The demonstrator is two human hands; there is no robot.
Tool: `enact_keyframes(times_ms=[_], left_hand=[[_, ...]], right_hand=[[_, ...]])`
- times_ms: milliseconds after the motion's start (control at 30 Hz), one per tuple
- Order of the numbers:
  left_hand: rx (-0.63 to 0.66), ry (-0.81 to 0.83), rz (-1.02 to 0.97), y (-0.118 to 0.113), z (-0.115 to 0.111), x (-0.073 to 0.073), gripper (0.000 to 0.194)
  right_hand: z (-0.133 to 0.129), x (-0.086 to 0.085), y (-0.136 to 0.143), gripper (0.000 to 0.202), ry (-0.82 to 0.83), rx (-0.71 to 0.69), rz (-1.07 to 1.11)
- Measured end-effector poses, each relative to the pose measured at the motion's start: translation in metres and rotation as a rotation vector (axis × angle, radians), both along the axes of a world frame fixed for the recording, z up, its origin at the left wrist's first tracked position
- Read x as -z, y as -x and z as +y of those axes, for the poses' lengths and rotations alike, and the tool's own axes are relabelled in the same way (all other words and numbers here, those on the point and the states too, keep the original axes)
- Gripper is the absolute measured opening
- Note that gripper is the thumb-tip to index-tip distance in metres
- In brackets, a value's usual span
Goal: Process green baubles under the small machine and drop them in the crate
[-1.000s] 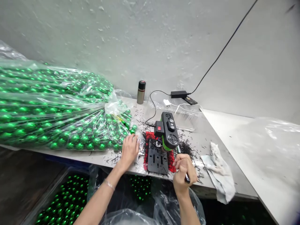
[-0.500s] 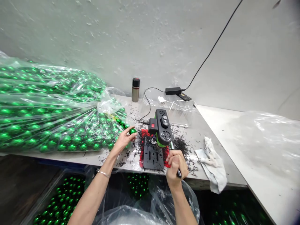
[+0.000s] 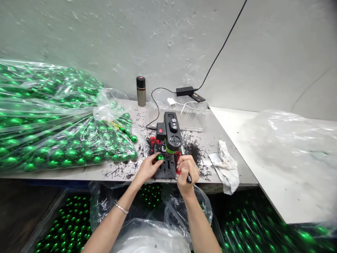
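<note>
A shiny green ball [image 3: 160, 158] is pinched in the fingertips of my left hand [image 3: 147, 168], just above the slotted black base plate of a small bench drill press [image 3: 173, 131]. My right hand [image 3: 187, 172] is wrapped round the black-gripped lever [image 3: 189, 178] on the machine's right side. The drill's tip is hidden under its head. Black shavings [image 3: 193, 153] lie round the base, on and beside a red mat [image 3: 154, 141]. Another green ball [image 3: 133, 138] sits by the mouth of a large clear bag [image 3: 104, 114] full of such balls.
Behind the machine are a clear plastic tray [image 3: 193, 123], a power adapter [image 3: 184, 91] and a flask [image 3: 141, 92]. A white cloth [image 3: 225, 168] hangs over the table's front edge. Below stand open bags of green balls [image 3: 65, 225]. Clear plastic sheeting [image 3: 286, 144] covers the right-hand surface.
My left hand has carried the green ball rightward from beside the bag to over the drill press base. My right hand stays on the lever. The whole view has shifted a little.
</note>
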State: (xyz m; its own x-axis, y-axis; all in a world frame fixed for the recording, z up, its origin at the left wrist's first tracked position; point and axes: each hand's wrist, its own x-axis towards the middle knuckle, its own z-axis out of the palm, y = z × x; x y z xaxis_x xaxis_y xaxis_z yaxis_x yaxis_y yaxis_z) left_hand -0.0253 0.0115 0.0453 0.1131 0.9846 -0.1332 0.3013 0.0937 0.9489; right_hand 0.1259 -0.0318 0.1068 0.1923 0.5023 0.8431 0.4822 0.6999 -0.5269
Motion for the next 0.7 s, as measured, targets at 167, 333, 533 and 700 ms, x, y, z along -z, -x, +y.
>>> enact_keyframes(times_ms=[167, 333, 533, 700], left_hand=[[0.081, -0.273, 0.398, -0.007, -0.003, 0.001, 0.039], [0.093, -0.473, 0.477, -0.014, -0.004, 0.012, 0.035], [0.009, -0.607, 0.423, -0.02, -0.008, 0.031, 0.031], [-0.005, -0.63, 0.355, -0.019, -0.009, 0.038, 0.032]], right_hand=[[-0.002, -0.002, 0.0, 0.032, 0.019, 0.002, -0.023], [-0.003, -0.004, 0.001, 0.032, 0.025, 0.007, -0.026], [-0.004, 0.0, 0.0, 0.03, 0.022, -0.007, -0.024], [-0.003, 0.017, -0.002, 0.029, -0.01, -0.018, -0.029]])
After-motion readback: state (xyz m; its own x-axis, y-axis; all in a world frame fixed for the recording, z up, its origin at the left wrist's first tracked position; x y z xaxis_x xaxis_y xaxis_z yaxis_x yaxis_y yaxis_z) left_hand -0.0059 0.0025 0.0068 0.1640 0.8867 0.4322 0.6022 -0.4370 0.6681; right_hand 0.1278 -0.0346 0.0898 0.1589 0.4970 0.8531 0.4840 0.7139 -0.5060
